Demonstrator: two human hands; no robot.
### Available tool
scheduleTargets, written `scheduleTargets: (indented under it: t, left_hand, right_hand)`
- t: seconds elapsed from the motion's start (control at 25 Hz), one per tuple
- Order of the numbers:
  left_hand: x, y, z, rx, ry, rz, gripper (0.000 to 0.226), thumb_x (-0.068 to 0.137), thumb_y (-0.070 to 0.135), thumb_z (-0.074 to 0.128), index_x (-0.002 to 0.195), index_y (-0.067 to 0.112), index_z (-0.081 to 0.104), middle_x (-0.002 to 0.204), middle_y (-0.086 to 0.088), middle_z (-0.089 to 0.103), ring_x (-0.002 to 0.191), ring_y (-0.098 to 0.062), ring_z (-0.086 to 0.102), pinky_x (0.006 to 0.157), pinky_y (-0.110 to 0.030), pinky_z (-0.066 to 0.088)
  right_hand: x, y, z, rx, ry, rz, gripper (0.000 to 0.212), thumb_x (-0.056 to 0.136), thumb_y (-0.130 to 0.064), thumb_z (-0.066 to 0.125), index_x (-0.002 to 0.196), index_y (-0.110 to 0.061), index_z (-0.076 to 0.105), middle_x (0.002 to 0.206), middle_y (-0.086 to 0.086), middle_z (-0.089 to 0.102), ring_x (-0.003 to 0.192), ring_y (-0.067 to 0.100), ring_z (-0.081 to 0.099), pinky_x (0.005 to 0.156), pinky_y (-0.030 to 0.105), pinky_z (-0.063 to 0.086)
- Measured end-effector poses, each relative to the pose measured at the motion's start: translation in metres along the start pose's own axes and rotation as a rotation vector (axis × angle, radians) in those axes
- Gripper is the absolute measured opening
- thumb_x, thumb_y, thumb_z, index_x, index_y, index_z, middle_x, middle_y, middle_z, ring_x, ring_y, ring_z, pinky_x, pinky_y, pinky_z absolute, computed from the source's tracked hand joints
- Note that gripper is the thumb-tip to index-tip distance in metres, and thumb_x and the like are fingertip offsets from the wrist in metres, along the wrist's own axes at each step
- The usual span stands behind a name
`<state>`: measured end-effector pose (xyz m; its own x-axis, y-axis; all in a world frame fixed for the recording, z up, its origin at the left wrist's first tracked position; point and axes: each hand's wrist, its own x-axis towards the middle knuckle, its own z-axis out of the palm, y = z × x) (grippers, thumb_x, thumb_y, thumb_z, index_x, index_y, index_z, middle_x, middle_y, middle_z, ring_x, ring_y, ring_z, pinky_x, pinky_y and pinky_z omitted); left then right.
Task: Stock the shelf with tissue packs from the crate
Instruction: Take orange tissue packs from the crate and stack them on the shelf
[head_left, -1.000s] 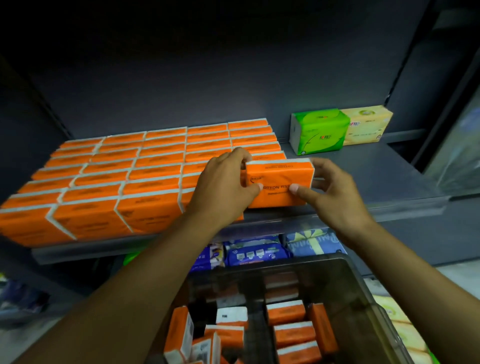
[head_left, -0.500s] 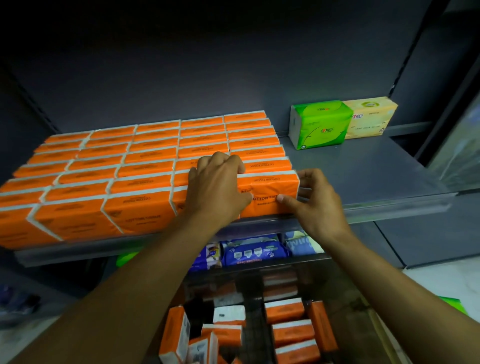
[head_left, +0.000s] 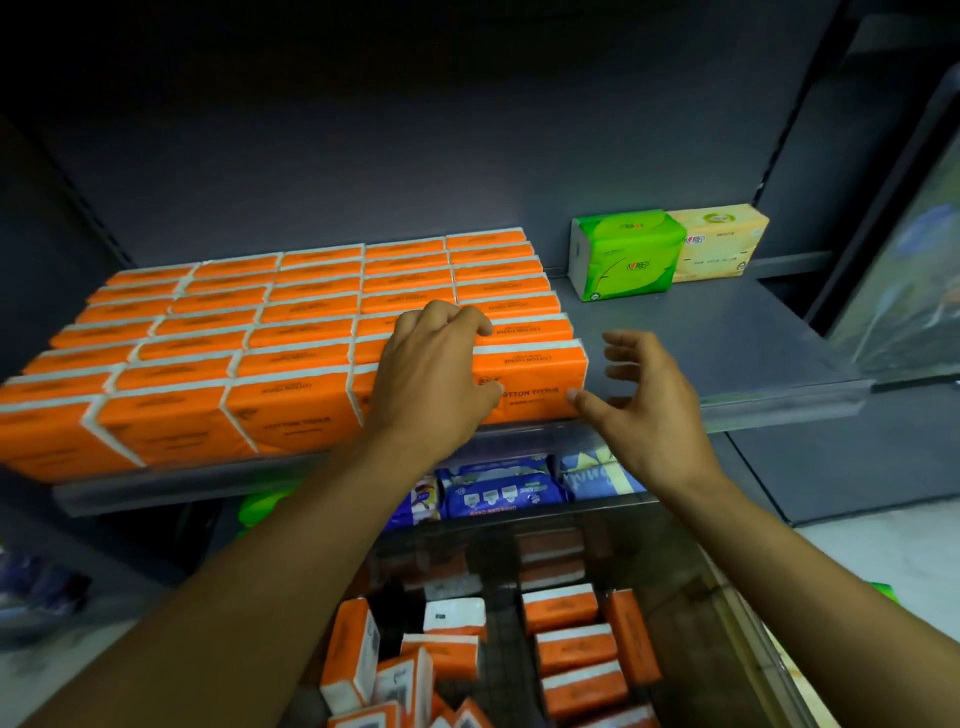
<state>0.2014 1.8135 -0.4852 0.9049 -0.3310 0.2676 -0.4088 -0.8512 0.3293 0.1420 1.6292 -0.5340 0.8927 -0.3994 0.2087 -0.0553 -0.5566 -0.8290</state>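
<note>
Press front pack (head_left: 535, 376) flush against row (head_left: 291, 332) with left hand (head_left: 431, 374), fingers (head_left: 457, 318) curled over its top; square outer end with right hand (head_left: 647, 410), fingers (head_left: 623, 345) spread wide.

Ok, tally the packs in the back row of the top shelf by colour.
Orange packs: 5
Green pack: 1
Yellow pack: 1
Total: 7
</note>
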Motion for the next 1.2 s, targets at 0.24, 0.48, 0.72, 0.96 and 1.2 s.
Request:
scheduleTargets:
  t: [0.24, 0.48, 0.72, 0.96, 1.2]
  left_hand:
    - [-0.063, 0.006, 0.004, -0.194, 0.170, 0.224, 0.020, 0.083, 0.025, 0.070, 0.102, 0.021, 0.065, 0.104, 0.003, 0.065, 0.100, -0.020, 0.058, 0.083, -0.034, 0.049]
    - [-0.144, -0.016, 0.056, -0.154, -0.091, 0.169, 0.026, 0.080, 0.030, 0.073, 0.104, 0.024, 0.065, 0.104, 0.005, 0.064, 0.100, -0.017, 0.059, 0.082, -0.033, 0.050]
    - [-0.203, -0.049, 0.112, -0.200, -0.522, -0.073, 0.035, 0.078, 0.027, 0.078, 0.110, 0.021, 0.067, 0.113, 0.002, 0.066, 0.106, -0.017, 0.062, 0.089, -0.033, 0.051]
    - [-0.237, -0.083, 0.153, 0.025, -0.808, -0.093, 0.040, 0.083, 0.026, 0.073, 0.121, 0.023, 0.060, 0.123, 0.000, 0.063, 0.113, -0.019, 0.059, 0.092, -0.032, 0.051]
    - [-0.250, -0.113, 0.177, 0.200, -0.939, -0.027, 0.046, 0.091, 0.031, 0.064, 0.135, 0.027, 0.050, 0.141, -0.002, 0.050, 0.130, -0.024, 0.043, 0.108, -0.042, 0.040]
  right_hand:
    - [-0.049, 0.003, -0.013, -0.017, -0.013, -0.138, 0.011, 0.087, -0.017, 0.071, 0.085, -0.021, 0.061, 0.075, -0.011, 0.063, 0.076, 0.003, 0.062, 0.063, 0.020, 0.052]
    - [-0.108, 0.049, 0.010, -0.137, -0.266, -0.072, 0.018, 0.080, -0.019, 0.077, 0.093, -0.021, 0.065, 0.086, -0.009, 0.067, 0.080, 0.007, 0.064, 0.077, 0.026, 0.053]
    - [-0.159, 0.101, 0.049, -0.294, -0.544, 0.081, 0.023, 0.077, -0.023, 0.080, 0.096, -0.016, 0.068, 0.094, -0.003, 0.069, 0.087, 0.016, 0.064, 0.082, 0.032, 0.051]
    - [-0.201, 0.135, 0.102, -0.304, -0.811, 0.189, 0.021, 0.084, -0.016, 0.071, 0.104, -0.019, 0.066, 0.106, 0.001, 0.070, 0.098, 0.020, 0.065, 0.082, 0.026, 0.050]
    - [-0.231, 0.147, 0.175, -0.144, -0.958, 0.111, 0.049, 0.082, -0.033, 0.071, 0.128, -0.021, 0.062, 0.127, 0.004, 0.065, 0.115, 0.020, 0.061, 0.099, 0.033, 0.048]
